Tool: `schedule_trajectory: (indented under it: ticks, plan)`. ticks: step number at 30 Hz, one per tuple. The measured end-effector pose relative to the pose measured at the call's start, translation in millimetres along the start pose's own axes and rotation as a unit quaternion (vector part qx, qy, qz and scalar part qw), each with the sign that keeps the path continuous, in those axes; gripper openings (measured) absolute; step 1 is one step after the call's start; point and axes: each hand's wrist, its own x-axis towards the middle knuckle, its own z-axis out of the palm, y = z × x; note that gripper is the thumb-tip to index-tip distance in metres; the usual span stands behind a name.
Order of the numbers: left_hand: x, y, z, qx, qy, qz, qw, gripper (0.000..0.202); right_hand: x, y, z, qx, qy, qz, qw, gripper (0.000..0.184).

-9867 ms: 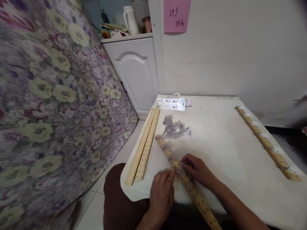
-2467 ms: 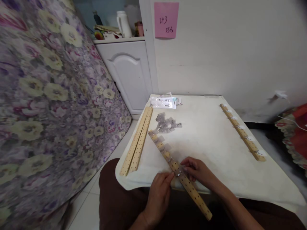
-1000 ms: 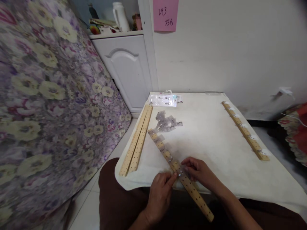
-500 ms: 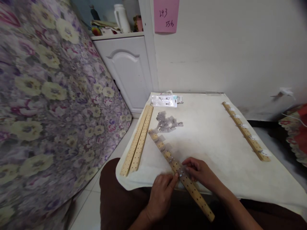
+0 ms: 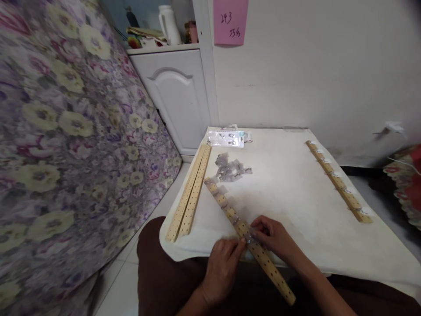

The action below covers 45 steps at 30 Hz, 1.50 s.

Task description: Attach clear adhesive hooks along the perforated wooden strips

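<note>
A perforated wooden strip point(image 5: 268, 265) lies slantwise across the table's front edge, its near end sticking out over my lap. My left hand point(image 5: 222, 265) is closed at the strip's left side, thumb pressed near a small metal fitting point(image 5: 249, 239) on top. From the right, my right hand point(image 5: 271, 237) pinches a clear plastic piece point(image 5: 254, 235) joined to that fitting; its fingertips are partly hidden. Farther up the strip sit several similar clear pieces with metal fittings point(image 5: 235, 218). A loose heap of clear plastic pieces point(image 5: 230, 169) lies beyond its far end.
Two perforated wooden strips point(image 5: 190, 197) lie side by side at the table's left. Along the right edge is another strip point(image 5: 338, 181) bearing several clear pieces. Clear packaging point(image 5: 226, 138) rests at the back. A floral curtain point(image 5: 72, 153) hangs left of the cream-covered table point(image 5: 289, 184).
The view has shifted very slightly. Both hands stay at the same spot on the strip, with hardly any visible movement.
</note>
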Motion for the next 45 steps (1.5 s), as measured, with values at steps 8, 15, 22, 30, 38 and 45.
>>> schedule_trajectory:
  ticks: [8, 15, 22, 30, 38, 45]
  plan:
    - [-1, -3, 3.0, 0.003, -0.016, -0.007, 1.000, 0.047, 3, -5, -1, 0.012, -0.005, 0.023, 1.000, 0.010]
    - [1, -1, -0.9, 0.002, -0.023, -0.022, 0.999, 0.045, 3, -6, 1, 0.039, -0.007, 0.020, 0.999, 0.010]
    - [4, 2, -5.0, -0.022, 0.009, -0.030, 0.999, 0.043, -2, 0, 2, 0.102, 0.004, 0.018, 0.995, 0.026]
    - [2, -1, -3.9, -0.057, 0.016, -0.028, 0.998, 0.053, -48, 17, -17, 0.086, 0.083, 0.033, 0.992, 0.031]
    - [-1, -2, -2.5, -0.063, 0.030, -0.034, 0.997, 0.056, -110, 46, -16, 0.070, 0.067, 0.127, 0.987, 0.042]
    - [-1, -4, -0.8, -0.071, 0.051, -0.032, 0.996, 0.050, -108, 51, 3, 0.161, 0.036, 0.152, 0.975, 0.047]
